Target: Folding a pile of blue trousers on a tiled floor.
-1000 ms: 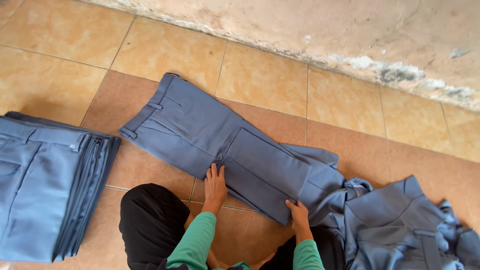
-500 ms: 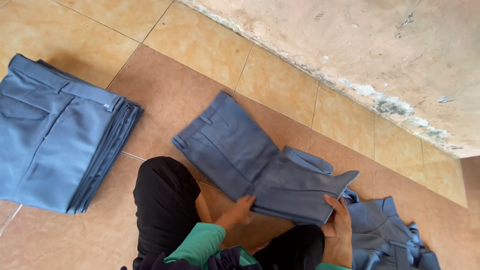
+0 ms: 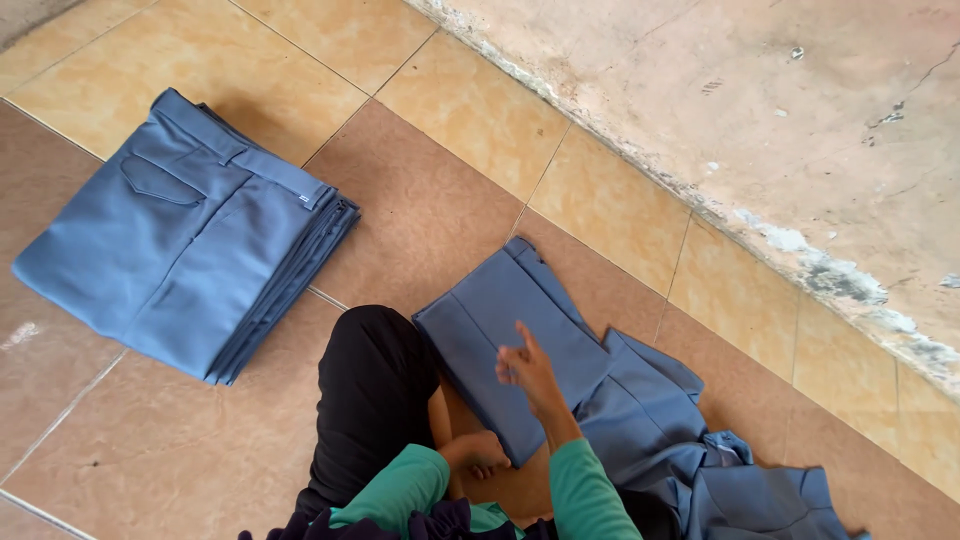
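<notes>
We see matt blue woven cloth in the folded trousers and the stack, smooth glazed floor tiles, and a rough, flaking plaster wall.

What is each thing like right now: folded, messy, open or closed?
Trousers in front: folded, flat on the floor.
Stack of trousers: folded, neatly piled.
Heap of blue clothes: unfolded, crumpled.
Left hand: low at the folded trousers' near edge, grip unclear.
Right hand: raised, fingers open, empty.

Trousers now folded over, smaller beside the black-clad knee. Right hand lifted off them. Left hand drawn back to their near edge.
</notes>
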